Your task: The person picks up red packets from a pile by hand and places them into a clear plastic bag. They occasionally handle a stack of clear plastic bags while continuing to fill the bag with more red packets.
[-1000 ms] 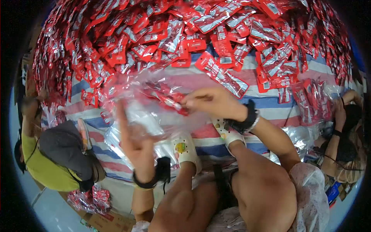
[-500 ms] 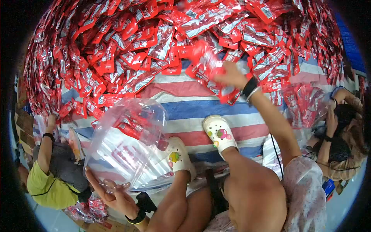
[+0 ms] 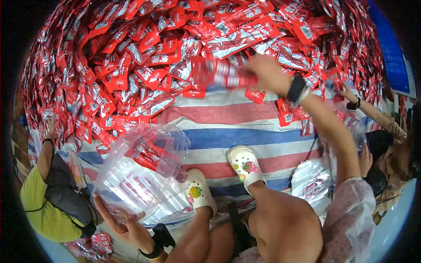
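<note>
My left hand [image 3: 129, 230] is low on the left at the near edge of a clear plastic bag [image 3: 140, 188], its thumb and fingers spread against the film and holding the bag up. Several red packets [image 3: 147, 160] lie inside the bag's far end. My right hand [image 3: 269, 74], smeared by motion, is closed on red packets [image 3: 219, 72] with white print, over the front of a large heap of similar packets [image 3: 149, 39]. How many it grips cannot be made out.
A striped sheet [image 3: 210, 131] lies under the heap and my white clogs [image 3: 245, 164]. A flat plastic bag [image 3: 311, 179] is at my right. One person in a yellow-green top [image 3: 39, 201] reaches into the heap at left; another person's hand [image 3: 348, 94] reaches in at right.
My right hand has moved up and slightly right, carrying red packets. My left hand and the clear bag have barely shifted. The person at right has stretched a hand toward the heap.
</note>
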`<state>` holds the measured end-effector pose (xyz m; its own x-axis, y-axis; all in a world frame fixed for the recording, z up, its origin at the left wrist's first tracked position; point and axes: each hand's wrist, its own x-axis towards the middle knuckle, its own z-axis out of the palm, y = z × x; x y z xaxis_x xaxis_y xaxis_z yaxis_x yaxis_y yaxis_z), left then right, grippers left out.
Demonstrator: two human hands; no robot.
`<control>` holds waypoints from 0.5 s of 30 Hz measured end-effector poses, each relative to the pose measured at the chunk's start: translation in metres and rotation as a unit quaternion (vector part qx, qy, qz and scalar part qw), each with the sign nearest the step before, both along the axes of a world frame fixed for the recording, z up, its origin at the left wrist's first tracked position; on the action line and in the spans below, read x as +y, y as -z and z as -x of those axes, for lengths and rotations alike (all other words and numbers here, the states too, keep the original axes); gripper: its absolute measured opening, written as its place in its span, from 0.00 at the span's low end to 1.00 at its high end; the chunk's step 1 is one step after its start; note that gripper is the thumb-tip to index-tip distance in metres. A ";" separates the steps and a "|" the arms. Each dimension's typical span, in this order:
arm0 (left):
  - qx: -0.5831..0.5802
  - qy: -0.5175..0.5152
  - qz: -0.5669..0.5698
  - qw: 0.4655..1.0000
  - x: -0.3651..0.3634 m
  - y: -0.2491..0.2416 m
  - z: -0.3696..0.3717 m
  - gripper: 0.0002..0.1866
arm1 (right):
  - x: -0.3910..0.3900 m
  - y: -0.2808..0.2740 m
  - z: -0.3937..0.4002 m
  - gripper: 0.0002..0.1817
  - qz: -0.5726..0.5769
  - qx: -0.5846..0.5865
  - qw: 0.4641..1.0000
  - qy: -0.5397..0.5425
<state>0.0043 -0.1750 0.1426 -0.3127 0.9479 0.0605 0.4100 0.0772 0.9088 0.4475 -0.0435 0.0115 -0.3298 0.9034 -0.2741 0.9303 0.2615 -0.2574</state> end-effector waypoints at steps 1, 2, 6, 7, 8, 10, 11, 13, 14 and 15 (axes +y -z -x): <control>0.001 -0.002 0.001 1.000 0.002 -0.001 0.000 0.41 | 0.029 -0.014 -0.007 0.28 -0.044 -0.060 0.997 0.004; 0.014 0.003 0.009 1.000 0.003 -0.004 -0.001 0.40 | 0.056 -0.024 -0.012 0.27 -0.090 -0.121 0.989 0.006; 0.045 -0.025 0.031 0.998 0.013 -0.013 -0.006 0.40 | 0.105 0.016 -0.033 0.32 -0.008 -0.299 0.954 -0.024; 0.063 -0.038 0.034 0.997 0.015 -0.012 -0.006 0.41 | 0.092 0.025 -0.029 0.32 -0.047 -0.258 0.964 -0.040; 0.061 -0.045 0.037 0.996 0.015 -0.010 -0.003 0.41 | 0.073 0.035 -0.027 0.33 -0.085 -0.215 0.971 -0.059; 0.089 0.022 0.034 0.995 0.010 -0.008 0.000 0.43 | 0.029 0.032 -0.016 0.33 -0.072 -0.046 0.994 0.060; 0.069 0.048 0.031 0.996 0.009 -0.005 -0.005 0.43 | 0.009 0.022 -0.007 0.29 -0.090 0.032 0.988 0.120; 0.016 0.103 0.037 0.994 0.009 0.002 -0.017 0.44 | -0.023 -0.030 0.025 0.27 0.017 0.282 0.935 0.213; 0.001 0.139 0.063 0.988 0.011 0.002 -0.023 0.44 | -0.035 -0.062 0.042 0.28 0.137 0.438 0.857 0.237; -0.014 0.175 0.091 0.980 0.013 0.001 -0.029 0.45 | -0.048 -0.080 0.052 0.29 0.157 0.373 0.909 0.101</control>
